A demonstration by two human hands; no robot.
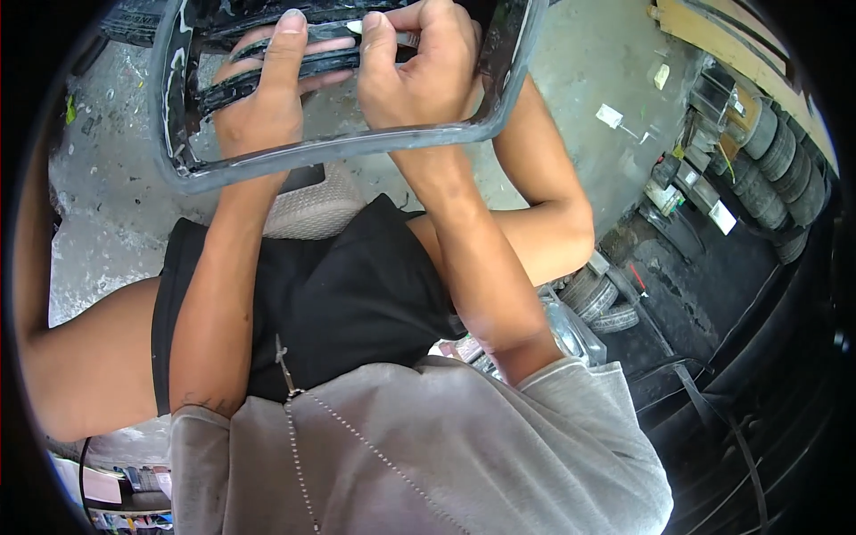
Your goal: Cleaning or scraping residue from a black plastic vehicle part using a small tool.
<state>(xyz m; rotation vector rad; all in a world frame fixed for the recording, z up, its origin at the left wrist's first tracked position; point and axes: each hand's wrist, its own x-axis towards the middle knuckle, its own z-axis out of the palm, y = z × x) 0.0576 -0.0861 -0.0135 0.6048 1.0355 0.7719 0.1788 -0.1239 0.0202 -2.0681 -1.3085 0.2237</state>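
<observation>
In front of me, at the top of the head view, is a black part with a greyish rounded rim [339,152] and dark slats across its opening; its upper portion is cut off. My left hand [263,98] reaches through the opening and grips the slats [325,62], thumb on the near side and fingers behind. Beside it, my right hand [419,71] is closed, with thumb and bent forefinger pinching at a slat. A small whitish piece [355,27] shows at the right thumb's tip; what exactly it is cannot be made out. Pale smears mark the part's inner edges.
Below the part, between my knees, is a light woven seat-like pad [312,209]. Stacked tyres [776,160] and boxes stand along the right, with more tyres [602,299] near my right elbow. Paper scraps [610,115] lie on the stained concrete floor [571,53].
</observation>
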